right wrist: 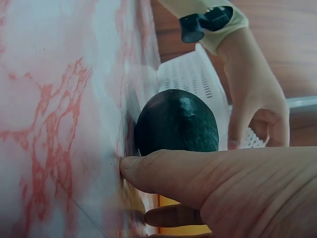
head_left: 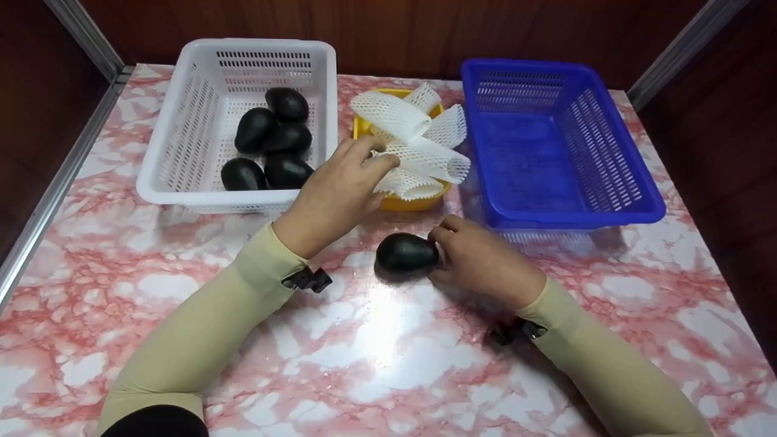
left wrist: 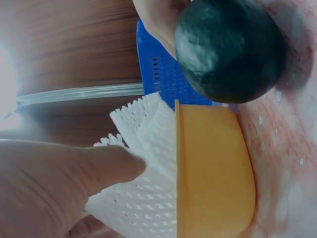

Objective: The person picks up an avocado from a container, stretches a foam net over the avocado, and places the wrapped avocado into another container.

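My left hand [head_left: 340,191] reaches over a yellow box [head_left: 410,203] of white foam net sleeves [head_left: 419,155]. Its fingertips touch the nearest sleeves; thumb and fingers stand apart, with netting between them in the left wrist view. My right hand [head_left: 482,261] holds a dark green avocado [head_left: 405,254] by its narrow end, thumb on the near side and fingers on the far side. The avocado lies sideways on the table just before the yellow box. In the right wrist view my thumb [right wrist: 168,173] hides part of the avocado.
A white basket [head_left: 145,182] at the left holds several more avocados [head_left: 258,130]. At the right stands a blue basket [head_left: 576,218] with no contents visible. Wooden panels [head_left: 394,36] rise behind the red-and-white marbled table [head_left: 376,376].
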Tool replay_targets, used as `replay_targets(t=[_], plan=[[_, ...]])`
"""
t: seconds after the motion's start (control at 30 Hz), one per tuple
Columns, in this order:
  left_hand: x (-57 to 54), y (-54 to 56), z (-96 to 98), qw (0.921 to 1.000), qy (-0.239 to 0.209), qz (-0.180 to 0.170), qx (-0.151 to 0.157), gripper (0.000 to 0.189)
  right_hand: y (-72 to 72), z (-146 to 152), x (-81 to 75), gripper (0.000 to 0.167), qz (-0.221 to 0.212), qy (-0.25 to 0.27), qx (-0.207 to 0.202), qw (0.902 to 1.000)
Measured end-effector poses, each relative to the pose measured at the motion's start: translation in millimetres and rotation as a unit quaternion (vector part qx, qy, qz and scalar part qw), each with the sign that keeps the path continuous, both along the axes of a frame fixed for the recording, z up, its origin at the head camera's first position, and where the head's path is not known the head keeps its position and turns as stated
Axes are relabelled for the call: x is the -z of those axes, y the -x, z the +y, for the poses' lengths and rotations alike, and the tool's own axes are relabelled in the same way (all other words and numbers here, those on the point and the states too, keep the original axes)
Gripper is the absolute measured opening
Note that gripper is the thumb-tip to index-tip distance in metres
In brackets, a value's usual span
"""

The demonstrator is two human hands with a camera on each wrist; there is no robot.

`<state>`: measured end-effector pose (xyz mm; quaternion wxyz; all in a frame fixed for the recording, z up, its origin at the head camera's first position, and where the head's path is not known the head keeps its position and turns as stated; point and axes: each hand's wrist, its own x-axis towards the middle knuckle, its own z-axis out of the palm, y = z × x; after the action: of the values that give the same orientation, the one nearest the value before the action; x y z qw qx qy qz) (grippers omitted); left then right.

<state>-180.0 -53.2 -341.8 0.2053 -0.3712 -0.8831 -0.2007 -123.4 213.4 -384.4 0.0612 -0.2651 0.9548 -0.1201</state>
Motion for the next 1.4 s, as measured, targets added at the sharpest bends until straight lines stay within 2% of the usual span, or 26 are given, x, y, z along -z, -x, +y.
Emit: replay_targets(t=[0.1,0.2,0.5,0.7,0.87,1.03,1.13,1.23,1.3,1.4], plan=[[0.4,1.1,0.3,0.9997,-0.020,0.010,0.003,0.019,-0.5,0,0.2,0.048,0.000,0.001,0.000,1.0000],[-0.4,1.5,-0.3,0.9990,-0.042,0.018,0.001,0.013,-1.1,1,0.5,0.048,-0.003,0.002,0.001,1.0000],[-8.9,-3.4,-2.6,0.9962,-0.079,0.036,-0.007,0.013,-2.5,2,0.4,0.048,-0.008,0.004,0.007,0.9999],[-15.2,-9.1,-5.0,0.9936,-0.107,0.036,0.001,0.016,-3.2,4,1.7,0.047,0.013,0.005,-0.005,0.9999],[-22.6,-14.0,-13.5,0.9916,-0.129,-0.001,-0.010,0.017,-3.5,3,1.3,0.048,0.008,0.005,-0.002,1.0000],[-34.3,-18.1,-30.4,0.9852,-0.142,-0.091,-0.033,0.026,-2.3,2,1.0,0.047,-0.004,0.001,0.005,1.0000],[-42.0,-20.3,-44.7,0.9810,-0.107,-0.159,-0.032,0.039,-1.7,2,0.8,0.046,-0.005,0.003,0.004,1.0000],[-46.1,-24.6,-61.8,0.9775,-0.031,-0.209,-0.001,0.053,-1.0,2,0.7,0.046,-0.002,0.007,0.001,1.0000],[-45.3,-28.6,-72.6,0.9747,0.032,-0.220,0.027,0.057,-0.7,1,0.5,0.047,-0.002,0.010,0.000,1.0000],[-40.4,-35.2,-84.7,0.9649,0.108,-0.231,0.063,0.051,-0.5,2,0.0,0.047,-0.006,0.011,0.003,0.9999]])
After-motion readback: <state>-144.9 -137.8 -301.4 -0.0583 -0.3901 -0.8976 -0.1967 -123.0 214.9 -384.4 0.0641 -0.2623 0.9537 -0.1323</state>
